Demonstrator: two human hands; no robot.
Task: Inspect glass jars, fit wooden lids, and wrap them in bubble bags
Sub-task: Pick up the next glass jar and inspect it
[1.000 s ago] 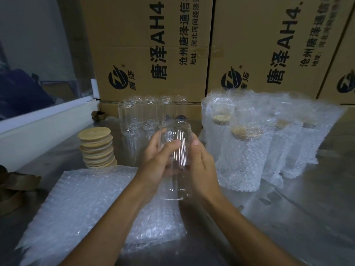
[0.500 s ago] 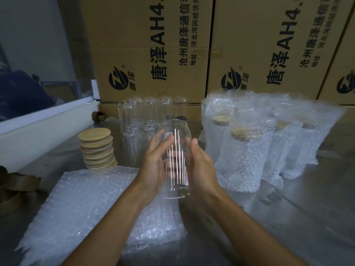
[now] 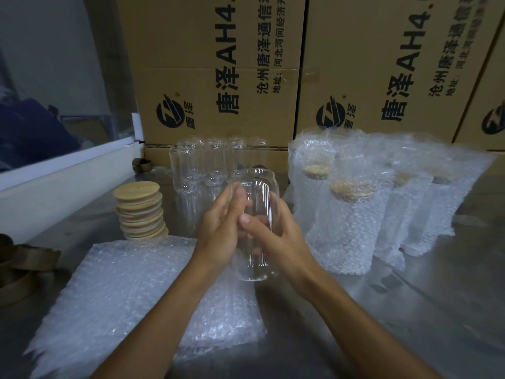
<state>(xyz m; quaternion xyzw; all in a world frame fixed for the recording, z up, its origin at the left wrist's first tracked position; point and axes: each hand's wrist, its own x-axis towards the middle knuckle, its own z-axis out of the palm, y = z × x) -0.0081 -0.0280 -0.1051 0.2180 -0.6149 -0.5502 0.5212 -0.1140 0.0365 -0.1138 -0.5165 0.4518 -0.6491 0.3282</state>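
One clear glass jar is held up at the centre of the frame between two hands. It is a tall, straight-sided cylinder with rounded shoulders and an open mouth at the top; it has no lid, and bright vertical streaks of light run down its wall. It stands nearly upright in the air above the near edge of a pile of flat bubble bags, clear of the bench.

The left hand presses against the jar's left side with its fingers laid fairly straight up the glass. The right hand is curled around the right side, with the thumb crossing the front of the glass toward the left hand; this grip is clamped on the jar. The jar's base shows below both hands and its shoulder above the fingertips.

Behind the held jar, a cluster of bare empty jars stands in the upper middle; at least four can be made out, but the exact count is unclear through the glass. To the left, one stack of wooden lids holds roughly ten discs. At the right, at least four wrapped jars stand upright in bubble bags, with lids visible through the plastic. Three cardboard boxes line the back, the third only partly in the frame.
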